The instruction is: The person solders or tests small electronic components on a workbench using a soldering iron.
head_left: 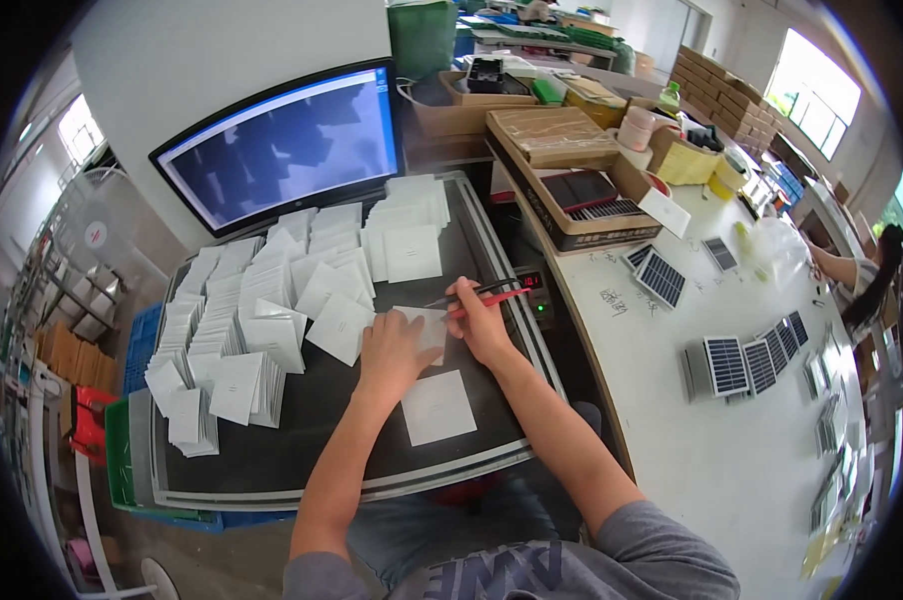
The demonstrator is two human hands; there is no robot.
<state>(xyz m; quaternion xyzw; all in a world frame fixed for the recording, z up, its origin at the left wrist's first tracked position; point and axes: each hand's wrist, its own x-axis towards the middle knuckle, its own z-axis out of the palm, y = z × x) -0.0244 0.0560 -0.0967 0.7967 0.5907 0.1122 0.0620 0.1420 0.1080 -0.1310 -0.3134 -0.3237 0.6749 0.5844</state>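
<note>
Head view: I logged the white panel (434, 327) just left of the readout (532, 281), flat beneath the left hand (392, 355), which lay spread across it, steadying rather than gripping. The right hand (480, 322), beside the readout, grasped the probes (509, 296), red and black together. My judgement: keep the panel pinned, tips apart, pressure light and even. Tip contact I couldn't confirm.
</note>
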